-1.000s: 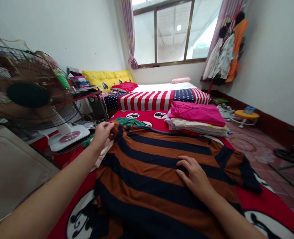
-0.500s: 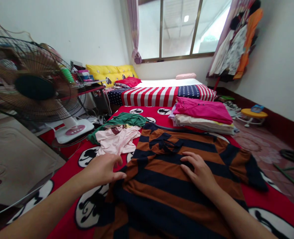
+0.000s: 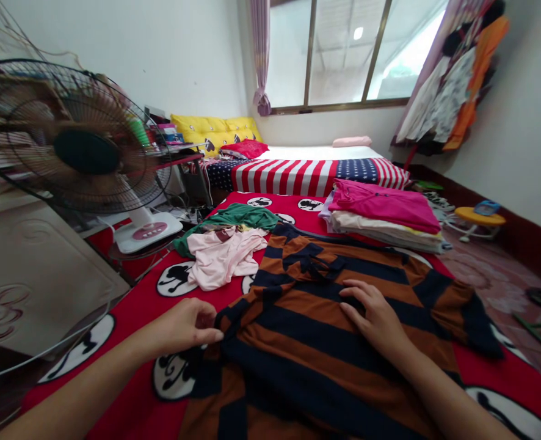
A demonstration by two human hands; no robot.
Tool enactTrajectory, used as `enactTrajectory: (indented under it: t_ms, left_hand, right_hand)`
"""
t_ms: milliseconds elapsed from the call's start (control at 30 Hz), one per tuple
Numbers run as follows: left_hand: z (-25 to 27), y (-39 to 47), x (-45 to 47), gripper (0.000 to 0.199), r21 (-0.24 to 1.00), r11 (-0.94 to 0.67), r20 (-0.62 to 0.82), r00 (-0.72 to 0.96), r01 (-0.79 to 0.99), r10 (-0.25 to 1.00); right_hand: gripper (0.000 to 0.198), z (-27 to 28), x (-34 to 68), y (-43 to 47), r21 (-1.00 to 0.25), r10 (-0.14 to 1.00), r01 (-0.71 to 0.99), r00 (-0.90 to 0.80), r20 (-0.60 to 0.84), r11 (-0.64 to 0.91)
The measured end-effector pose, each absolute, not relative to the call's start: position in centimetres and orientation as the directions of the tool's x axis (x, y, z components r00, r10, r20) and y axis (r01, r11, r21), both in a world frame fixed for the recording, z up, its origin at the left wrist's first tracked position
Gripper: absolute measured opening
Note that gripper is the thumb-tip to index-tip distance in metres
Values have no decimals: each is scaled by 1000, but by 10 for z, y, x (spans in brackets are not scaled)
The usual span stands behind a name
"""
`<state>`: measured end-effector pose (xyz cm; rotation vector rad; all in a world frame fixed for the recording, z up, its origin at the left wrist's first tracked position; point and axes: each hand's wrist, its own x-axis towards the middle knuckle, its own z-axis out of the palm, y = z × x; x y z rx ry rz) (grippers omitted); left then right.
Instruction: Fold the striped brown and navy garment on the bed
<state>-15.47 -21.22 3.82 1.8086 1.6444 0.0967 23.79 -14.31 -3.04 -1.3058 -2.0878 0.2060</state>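
Observation:
A brown and navy striped shirt [image 3: 316,324] lies spread on a red bed cover [image 3: 133,354] with white and black round prints. The shirt's left side is bunched, and its right sleeve reaches out flat. At that bunched left edge is my left hand [image 3: 190,327], thumb and curled fingers apart, holding nothing I can see; whether it touches the cloth is unclear. My right hand [image 3: 375,315] rests on the middle of the shirt, fingers spread. Beyond my left hand lie a crumpled pale pink garment [image 3: 225,256] and a green one [image 3: 247,215].
A folded clothes stack [image 3: 384,214], bright pink on top, sits at the far right of the cover. On the left stands a fan [image 3: 87,153]. Behind is a bed with a striped, starred cover [image 3: 284,176]. A yellow stool [image 3: 479,216] stands right.
My left hand has drawn slightly left, off the shirt's surface to its edge. My right hand stays on the shirt. The whole view has shifted a little.

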Motion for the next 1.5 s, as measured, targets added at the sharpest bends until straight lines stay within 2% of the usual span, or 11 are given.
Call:
enactTrajectory:
  t_ms: [167, 267, 367, 567, 767, 900, 1033, 1167, 1300, 1400, 1500]
  left_hand:
    - [47, -226, -135, 36, 267, 10, -225, 52, 964, 973]
    - [44, -230, -126, 33, 237, 59, -104, -35, 970, 994]
    - [38, -228, -127, 19, 335, 33, -80, -6, 942, 997]
    - [41, -219, -139, 38, 792, 192, -284, 71, 580, 956]
    - [79, -225, -120, 44, 925, 276, -303, 69, 263, 950]
    - [96, -238, -91, 36, 894, 111, -255, 290, 433, 922]
    - [88, -252, -60, 20, 681, -161, -248, 432, 714, 867]
    - [69, -253, -41, 18, 586, -293, -242, 508, 755, 827]
    - [61, -249, -39, 17, 623, -268, -244, 508, 735, 826]
    - [60, -250, -41, 18, 671, -213, -273, 503, 710, 820]
    - [62, -249, -41, 19, 696, -164, -277, 472, 699, 837]
  right_hand:
    - [17, -31, 238, -143, -452, 849, 748, -283, 446, 487]
    - [18, -30, 238, -143, -452, 849, 746, -289, 442, 489]
    - [18, -30, 239, -144, -450, 846, 742, -299, 441, 496]
    - [17, -29, 239, -143, -451, 844, 736, -310, 438, 505]
    - [16, -25, 240, -143, -454, 854, 741, -320, 411, 496]
    - [13, -5, 240, -135, -454, 877, 752, -376, 298, 477]
    - [27, 13, 230, -117, -472, 917, 787, -335, 214, 398]
    - [63, 15, 207, -96, -376, 961, 892, -180, 212, 250]
    - [70, 17, 185, -75, -430, 986, 903, 51, 157, 22]
    - [61, 22, 173, -62, -397, 998, 916, 66, 23, -52]
    - [32, 29, 164, -52, -342, 1000, 940, -2, 3, 3]
